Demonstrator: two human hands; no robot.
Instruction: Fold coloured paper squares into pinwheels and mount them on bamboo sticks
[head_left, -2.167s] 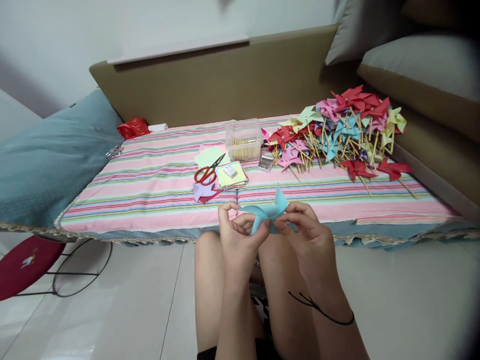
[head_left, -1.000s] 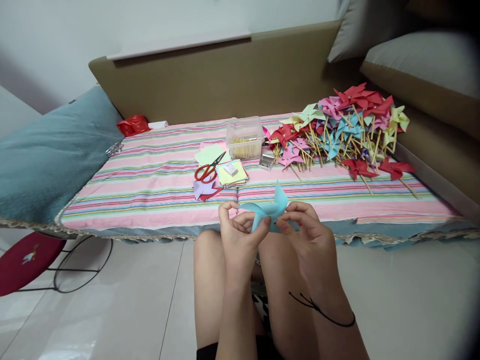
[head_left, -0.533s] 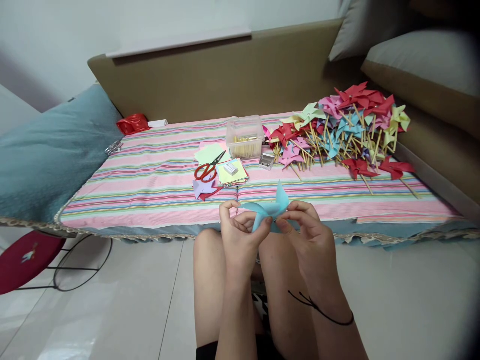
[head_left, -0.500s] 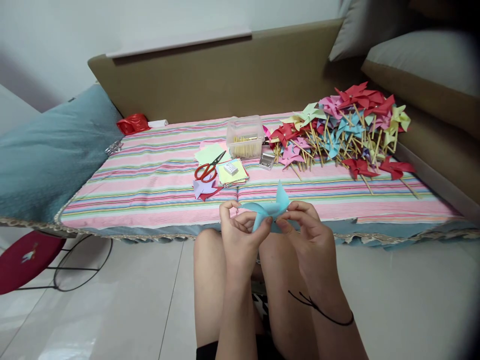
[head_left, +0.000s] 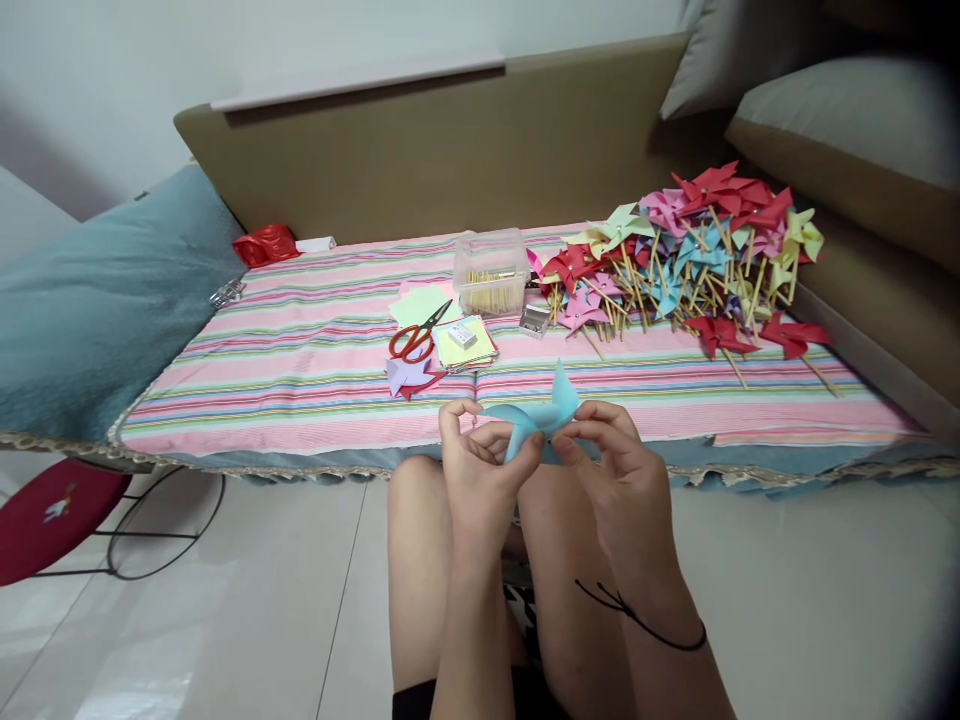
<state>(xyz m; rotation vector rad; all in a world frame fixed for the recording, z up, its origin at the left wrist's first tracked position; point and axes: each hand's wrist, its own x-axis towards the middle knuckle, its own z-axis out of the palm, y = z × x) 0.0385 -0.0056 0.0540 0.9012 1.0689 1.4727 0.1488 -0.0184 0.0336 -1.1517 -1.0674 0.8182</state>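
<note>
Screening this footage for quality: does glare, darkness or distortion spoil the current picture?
All in the head view: pale glare on the floor, lower left; blackness along the right edge, by the cushion; the red stool looks stretched, probably by a wide lens; blue paper, left hand and right hand readable.
</note>
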